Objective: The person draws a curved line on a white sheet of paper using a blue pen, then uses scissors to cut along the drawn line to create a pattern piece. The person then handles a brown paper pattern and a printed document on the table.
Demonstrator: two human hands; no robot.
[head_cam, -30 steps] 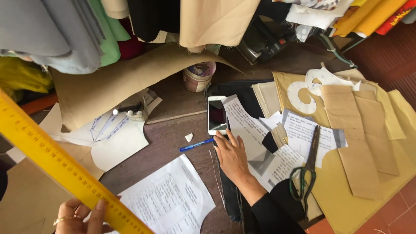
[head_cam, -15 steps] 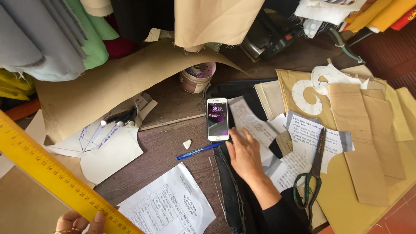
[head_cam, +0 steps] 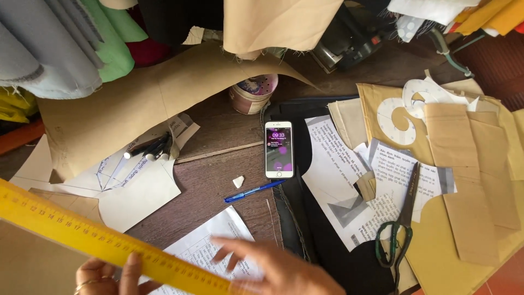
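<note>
Your left hand [head_cam: 106, 276] grips a yellow ruler [head_cam: 103, 240] that runs slantwise across the lower left. Your right hand [head_cam: 273, 267], blurred, fingers spread, lies over a printed sheet [head_cam: 218, 240] at the bottom edge. Above it on the wooden table [head_cam: 218, 169] lie a blue pen [head_cam: 254, 191] and a lit phone [head_cam: 279, 149], just apart. Green-handled scissors [head_cam: 401, 224] rest on papers to the right.
</note>
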